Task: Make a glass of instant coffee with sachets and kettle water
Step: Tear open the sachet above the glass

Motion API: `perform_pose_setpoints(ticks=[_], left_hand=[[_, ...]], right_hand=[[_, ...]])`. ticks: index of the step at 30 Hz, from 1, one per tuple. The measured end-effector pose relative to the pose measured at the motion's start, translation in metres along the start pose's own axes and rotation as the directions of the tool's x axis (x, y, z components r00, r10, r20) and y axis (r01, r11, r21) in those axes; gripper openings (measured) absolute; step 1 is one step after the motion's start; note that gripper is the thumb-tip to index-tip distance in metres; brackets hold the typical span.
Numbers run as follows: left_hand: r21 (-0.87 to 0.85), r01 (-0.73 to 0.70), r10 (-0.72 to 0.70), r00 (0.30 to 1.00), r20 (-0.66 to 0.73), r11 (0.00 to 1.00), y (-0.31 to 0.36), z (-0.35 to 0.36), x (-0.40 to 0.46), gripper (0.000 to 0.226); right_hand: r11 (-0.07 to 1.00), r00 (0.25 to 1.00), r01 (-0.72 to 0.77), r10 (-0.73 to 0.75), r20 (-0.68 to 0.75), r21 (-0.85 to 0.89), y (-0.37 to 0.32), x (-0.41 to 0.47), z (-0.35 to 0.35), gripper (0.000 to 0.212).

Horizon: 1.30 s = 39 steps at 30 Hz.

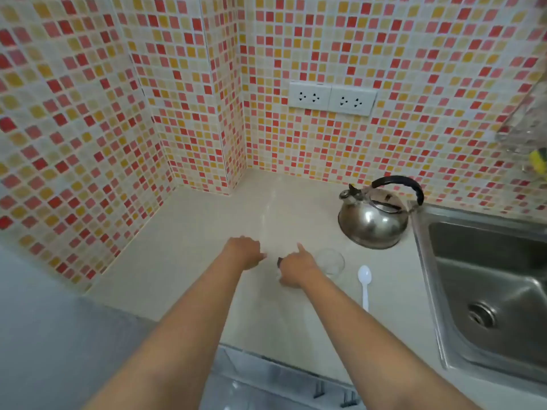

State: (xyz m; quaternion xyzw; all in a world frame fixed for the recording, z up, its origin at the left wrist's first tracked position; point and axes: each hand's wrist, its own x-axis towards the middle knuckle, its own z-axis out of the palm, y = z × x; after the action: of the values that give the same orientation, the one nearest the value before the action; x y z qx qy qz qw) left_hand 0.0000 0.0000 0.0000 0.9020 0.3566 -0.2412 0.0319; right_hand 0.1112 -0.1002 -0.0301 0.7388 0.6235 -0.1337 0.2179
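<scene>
Steel kettle (373, 216) and clear glass (330, 261) are waiting behind as we're pinching a small dark sachet (280, 261) in our right hand (296, 269), our left hand (244, 252) hovering loosely curled nearby, likely ready to tear it.

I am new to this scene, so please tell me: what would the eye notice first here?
First comes the wall of red and orange mosaic tiles behind the counter. Next is the shiny kettle beside the sink at the right. Both hands, left and right, meet near the glass, with a white spoon beside it.
</scene>
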Motion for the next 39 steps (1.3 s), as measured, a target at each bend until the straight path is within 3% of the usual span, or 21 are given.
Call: perform_pose_setpoints(ticks=[4,10,14,29,32,35,39], left_hand=[[0.025,-0.072,0.072,0.997,0.017,0.997,0.008,0.031,-0.005,0.049],[0.084,-0.116,0.117,0.993,-0.007,0.990,0.016,0.048,-0.005,0.036],[0.102,-0.127,0.136,0.987,-0.085,0.987,0.024,0.047,-0.003,0.026],[-0.163,-0.191,0.153,0.964,-0.218,0.968,0.046,0.044,0.004,0.024],[-0.173,-0.176,0.129,0.959,-0.253,0.969,0.039,0.029,0.001,0.023],[-0.234,-0.129,0.054,0.951,-0.303,0.964,0.031,0.004,-0.002,0.020],[-0.370,-0.112,-0.029,0.934,-0.356,0.922,0.027,-0.040,-0.006,0.024]], right_hand=[[0.982,0.996,0.012,-0.028,-0.081,-0.189,-0.011,0.006,0.026,0.040],[0.979,0.977,0.039,-0.079,-0.199,-0.199,-0.012,0.014,0.041,0.037],[0.997,0.969,0.036,-0.053,-0.239,-0.075,-0.015,0.015,0.043,0.038],[0.970,0.953,0.056,0.019,-0.304,0.235,-0.010,-0.001,0.037,0.041],[0.955,0.948,0.003,0.092,-0.304,0.296,-0.008,-0.004,0.020,0.038],[0.895,0.922,-0.025,0.192,-0.335,0.445,-0.003,-0.008,-0.010,0.017],[0.795,0.895,-0.114,0.342,-0.285,0.596,0.014,-0.017,-0.054,0.024]])
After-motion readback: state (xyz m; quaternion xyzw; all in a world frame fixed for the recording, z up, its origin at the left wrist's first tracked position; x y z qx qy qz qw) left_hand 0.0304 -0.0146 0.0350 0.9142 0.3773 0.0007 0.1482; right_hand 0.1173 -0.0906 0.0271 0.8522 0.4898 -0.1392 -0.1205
